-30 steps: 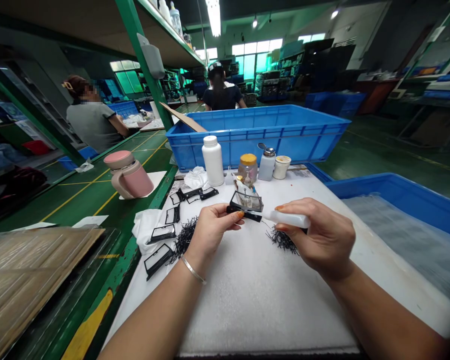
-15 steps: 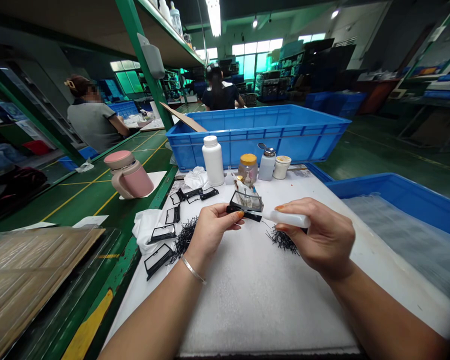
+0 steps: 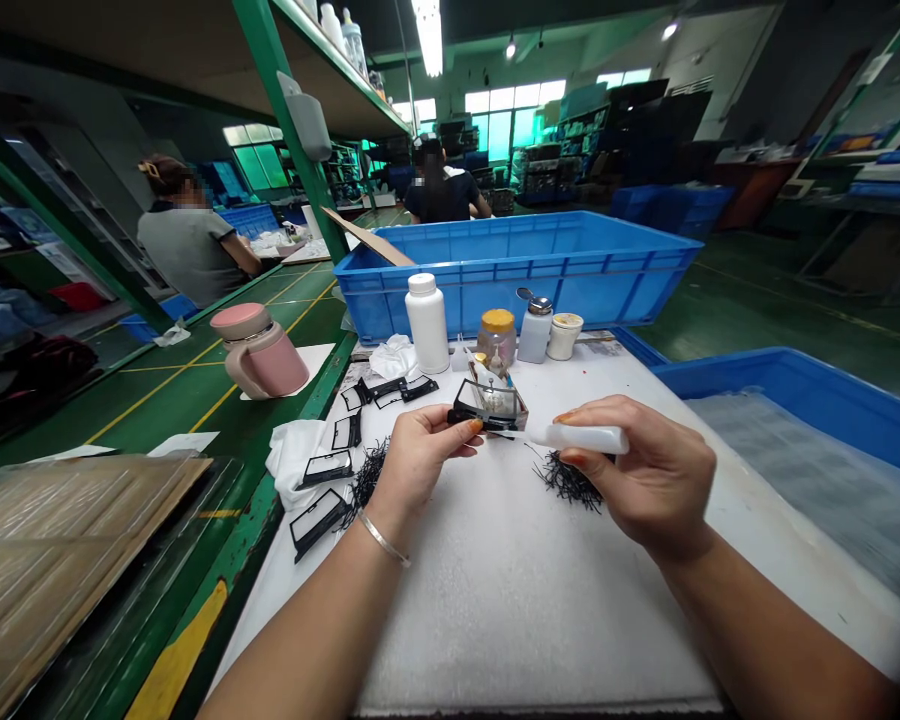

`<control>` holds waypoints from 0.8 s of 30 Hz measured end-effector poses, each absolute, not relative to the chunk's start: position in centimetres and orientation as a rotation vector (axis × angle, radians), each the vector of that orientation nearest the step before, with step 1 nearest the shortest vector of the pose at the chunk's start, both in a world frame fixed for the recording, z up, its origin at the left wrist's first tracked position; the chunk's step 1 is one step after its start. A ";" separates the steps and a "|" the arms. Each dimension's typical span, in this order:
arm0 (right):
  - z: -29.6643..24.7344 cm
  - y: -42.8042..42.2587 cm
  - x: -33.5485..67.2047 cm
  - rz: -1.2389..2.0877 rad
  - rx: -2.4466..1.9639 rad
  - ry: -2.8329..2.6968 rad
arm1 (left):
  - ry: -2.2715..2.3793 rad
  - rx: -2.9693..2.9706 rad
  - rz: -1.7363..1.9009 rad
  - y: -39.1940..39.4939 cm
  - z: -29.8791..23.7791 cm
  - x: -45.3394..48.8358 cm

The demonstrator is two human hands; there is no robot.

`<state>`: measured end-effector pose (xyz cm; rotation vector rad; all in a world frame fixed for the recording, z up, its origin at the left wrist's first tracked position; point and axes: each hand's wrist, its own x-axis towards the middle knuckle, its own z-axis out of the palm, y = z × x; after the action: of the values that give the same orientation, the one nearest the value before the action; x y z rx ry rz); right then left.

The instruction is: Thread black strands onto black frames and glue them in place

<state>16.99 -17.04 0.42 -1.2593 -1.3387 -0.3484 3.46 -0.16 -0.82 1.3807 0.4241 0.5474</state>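
My left hand (image 3: 427,450) pinches a black plastic frame (image 3: 493,418) by its left end, above the white work surface. My right hand (image 3: 649,465) is closed around a small white squeeze bottle (image 3: 589,438), which lies nearly level with its thin nozzle pointing left. The nozzle tip is close to the lower edge of the frame; whether it touches, I cannot tell. Below the bottle lies a pile of thin black strips (image 3: 568,480), and another pile (image 3: 369,478) is partly hidden behind my left wrist. Several similar black frames (image 3: 328,467) lie at the left.
Behind my hands stand a white bottle (image 3: 427,325), a yellow-lidded jar (image 3: 497,335), a pump dispenser (image 3: 535,330) and a cream tub (image 3: 565,337). A blue crate (image 3: 510,280) is beyond them, another blue bin (image 3: 802,385) at right. A pink mug (image 3: 266,355) stands left. Two people sit farther off.
The frame in my left hand has tilted and shifted slightly left, showing more of its opening. My right hand with the squeeze bottle has moved slightly right, away from it.
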 end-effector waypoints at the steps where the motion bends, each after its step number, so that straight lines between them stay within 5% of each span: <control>1: 0.5 -17.1 17.1 -0.328 -1.265 -1.335 | 0.422 1.383 0.556 -0.1 -0.8 3.4; 13: 2.0 -19.0 22.6 0.975 -1.561 -1.334 | 0.451 1.343 0.629 0.6 -0.5 3.1; 20: 0.2 -19.4 27.7 0.587 -1.295 -0.512 | 0.492 1.310 0.644 1.0 -0.5 3.1; 24: -2.9 -17.9 30.2 0.245 -1.574 -0.366 | 0.517 1.302 0.649 1.0 -0.4 3.3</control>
<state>30.23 -17.87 -2.88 -1.5744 -0.3656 0.2452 3.33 1.02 -0.41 1.3015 0.5169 0.6489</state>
